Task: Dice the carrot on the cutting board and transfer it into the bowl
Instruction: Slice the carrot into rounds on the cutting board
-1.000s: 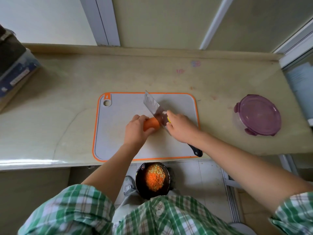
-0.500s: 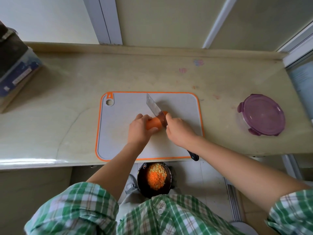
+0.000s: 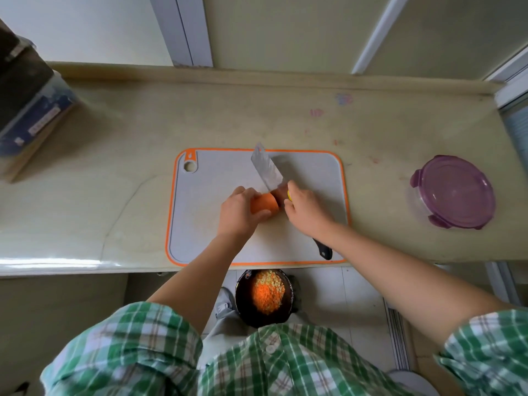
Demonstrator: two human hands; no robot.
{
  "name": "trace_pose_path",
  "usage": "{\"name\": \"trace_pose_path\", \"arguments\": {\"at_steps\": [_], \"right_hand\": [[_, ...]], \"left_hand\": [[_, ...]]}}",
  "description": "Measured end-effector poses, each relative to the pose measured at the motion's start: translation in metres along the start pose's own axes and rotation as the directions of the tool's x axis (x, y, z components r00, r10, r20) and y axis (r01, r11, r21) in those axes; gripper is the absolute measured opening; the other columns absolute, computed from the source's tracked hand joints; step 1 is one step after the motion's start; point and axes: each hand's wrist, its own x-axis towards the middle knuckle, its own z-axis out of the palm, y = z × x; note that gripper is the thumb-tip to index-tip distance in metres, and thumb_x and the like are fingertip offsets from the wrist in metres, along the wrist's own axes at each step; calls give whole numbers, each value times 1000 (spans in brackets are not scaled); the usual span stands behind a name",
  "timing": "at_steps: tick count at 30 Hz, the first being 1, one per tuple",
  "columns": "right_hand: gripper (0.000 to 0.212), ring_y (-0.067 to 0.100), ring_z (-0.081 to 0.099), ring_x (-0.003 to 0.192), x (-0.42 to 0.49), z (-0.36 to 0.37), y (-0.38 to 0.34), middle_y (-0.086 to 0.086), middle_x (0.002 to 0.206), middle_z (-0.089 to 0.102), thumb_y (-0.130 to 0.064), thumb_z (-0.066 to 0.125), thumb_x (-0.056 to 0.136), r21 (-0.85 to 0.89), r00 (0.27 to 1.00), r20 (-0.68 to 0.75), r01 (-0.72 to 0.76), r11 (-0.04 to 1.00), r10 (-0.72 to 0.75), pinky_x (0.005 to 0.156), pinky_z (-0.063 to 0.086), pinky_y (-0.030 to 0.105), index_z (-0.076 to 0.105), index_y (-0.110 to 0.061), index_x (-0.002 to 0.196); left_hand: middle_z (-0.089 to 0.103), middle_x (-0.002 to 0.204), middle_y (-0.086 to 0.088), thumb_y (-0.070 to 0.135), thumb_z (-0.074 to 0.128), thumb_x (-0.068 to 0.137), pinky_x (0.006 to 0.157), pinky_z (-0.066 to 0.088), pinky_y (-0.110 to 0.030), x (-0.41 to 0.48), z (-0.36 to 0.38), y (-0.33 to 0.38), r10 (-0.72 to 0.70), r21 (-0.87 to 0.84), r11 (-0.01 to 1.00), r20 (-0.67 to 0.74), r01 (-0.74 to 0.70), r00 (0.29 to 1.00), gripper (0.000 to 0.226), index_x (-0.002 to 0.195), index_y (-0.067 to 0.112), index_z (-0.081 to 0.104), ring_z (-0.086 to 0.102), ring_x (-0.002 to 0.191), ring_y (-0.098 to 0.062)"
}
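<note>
From the head camera, a short, fat orange carrot piece (image 3: 264, 206) lies in the middle of the grey plastic cutting board with the orange edge (image 3: 200, 224). The left hand (image 3: 238, 214) is curled over it and holds it down. The right hand (image 3: 307, 211) is wrapped round the black handle of the wide silver knife (image 3: 267, 172). The blade sits right next to the carrot's bare end, with its tip pointing away from the person.

The carrot lies sideways, left to right, along the board's long side. Its flat cut end faces right, toward the knife.

I think the job is partly done. The round black bowl (image 3: 241, 310), low down past the counter edge, already holds lots of tiny orange and yellow bits. This piece is not diced yet and must go in the bowl too.
</note>
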Motion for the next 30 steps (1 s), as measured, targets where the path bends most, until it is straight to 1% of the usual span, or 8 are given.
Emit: {"name": "trace_pose_path", "arguments": {"at_steps": [5, 8, 12, 15, 19, 21, 27, 30], "right_hand": [[8, 42, 56, 88, -14, -30, -7, 24, 94, 60, -14, 43, 94, -99, 997, 0, 75, 992, -76, 61, 29, 36, 35, -14, 95], [9, 40, 56, 89, -26, -29, -7, 24, 96, 60, -12, 41, 93, -115, 994, 60, 96, 989, -89, 62, 27, 34, 39, -12, 102], [8, 38, 57, 84, -37, -26, -6, 19, 88, 58, -11, 39, 94, -135, 994, 72, 89, 987, -80, 60, 27, 34, 32, -15, 96], [14, 38, 56, 81, -43, -25, -7, 12, 80, 53, -12, 40, 94, -170, 994, 66, 97, 981, -87, 59, 28, 34, 27, -16, 94], [8, 40, 58, 80, -42, -21, -12, 14, 83, 57, -9, 40, 94, -206, 995, 54, 89, 974, -80, 58, 32, 35, 35, -10, 101], [12, 41, 58, 83, -38, -18, -14, 18, 90, 61, -8, 40, 93, -213, 996, 52, 77, 974, -67, 59, 32, 36, 38, -8, 105], [15, 42, 59, 89, -22, -3, -17, 19, 98, 62, -8, 40, 92, -166, 999, 49, 6, 986, 2, 62, 35, 36, 39, -8, 107], [13, 42, 60, 88, -15, 6, -17, 20, 98, 62, -6, 40, 92, -145, 999, 49, 0, 989, 7, 61, 35, 36, 39, -9, 105]], "left_hand": [[59, 106, -7, 33, 76, 79, 78, 34, -24, 0, -1, -1, 12, 1, 1000, -1, -12, 1000, 45, 117, 13, 64, 58, 95, -25], [59, 105, -7, 33, 76, 79, 75, 32, -22, 0, -1, 0, 10, 6, 1000, -1, -10, 1000, 44, 117, 13, 64, 57, 94, -25], [59, 104, -7, 32, 77, 79, 73, 31, -23, 1, -1, 1, 5, 7, 1000, 1, -5, 1000, 43, 115, 13, 64, 57, 94, -26], [59, 104, -6, 32, 77, 79, 74, 32, -23, 0, 0, 0, -2, -4, 1000, -3, 2, 1000, 43, 115, 13, 64, 57, 94, -25], [59, 104, -6, 32, 77, 78, 75, 32, -23, 1, 0, 0, -10, -7, 1000, -3, 10, 1000, 44, 116, 13, 64, 57, 94, -25], [59, 104, -6, 32, 77, 78, 75, 33, -24, 0, -1, 1, -11, -13, 1000, 1, 11, 1000, 44, 116, 13, 64, 57, 93, -25], [59, 103, -7, 31, 77, 78, 74, 33, -24, 2, -2, 2, -33, -32, 999, 14, 33, 999, 42, 114, 13, 65, 57, 94, -26], [59, 103, -7, 29, 78, 78, 75, 35, -26, 2, -2, 2, -34, -33, 999, 20, 35, 999, 42, 114, 13, 65, 58, 94, -28]]}}
